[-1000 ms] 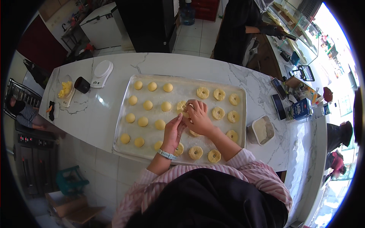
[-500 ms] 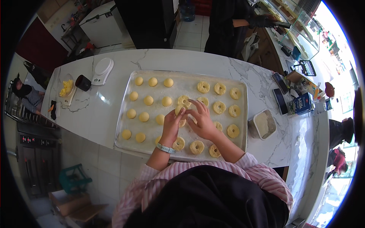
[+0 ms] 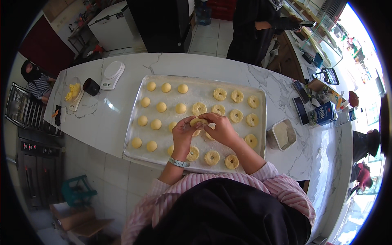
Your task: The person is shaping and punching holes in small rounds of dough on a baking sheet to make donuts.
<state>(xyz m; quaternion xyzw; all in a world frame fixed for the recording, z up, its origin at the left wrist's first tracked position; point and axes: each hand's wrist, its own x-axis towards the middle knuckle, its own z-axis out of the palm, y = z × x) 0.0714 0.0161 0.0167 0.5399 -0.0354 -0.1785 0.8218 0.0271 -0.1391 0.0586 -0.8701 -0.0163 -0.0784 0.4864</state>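
Observation:
Above the middle of a floured metal baking tray (image 3: pixel 171 77), a small piece of yellow dough (image 3: pixel 198 121) is held between my two hands. My left hand (image 3: pixel 183 132) grips its left side with thumb and fingers. On its right side the fingers of my right hand (image 3: pixel 219 128) are closed. Whether the piece has a hole cannot be made out. Round dough balls (image 3: pixel 161 107) sit in rows on the tray's left half. Flattened dough rings (image 3: pixel 236 116) with centre holes lie on the right half, some partly hidden beneath my hands.
Right of the tray stands a square tub of pale flour (image 3: pixel 283 134), with a milk carton (image 3: pixel 322 113) and phones (image 3: pixel 301 109) beyond. A white kitchen scale (image 3: pixel 112 75), a dark cup (image 3: pixel 91 87) and a bowl of yellow chunks (image 3: pixel 73 92) are at the left. Another person (image 3: pixel 253 32) stands behind the counter.
My right fingers have moved from over the dough to grip its right side, and the piece now appears tilted edge-on. At the far left, another person has shifted slightly.

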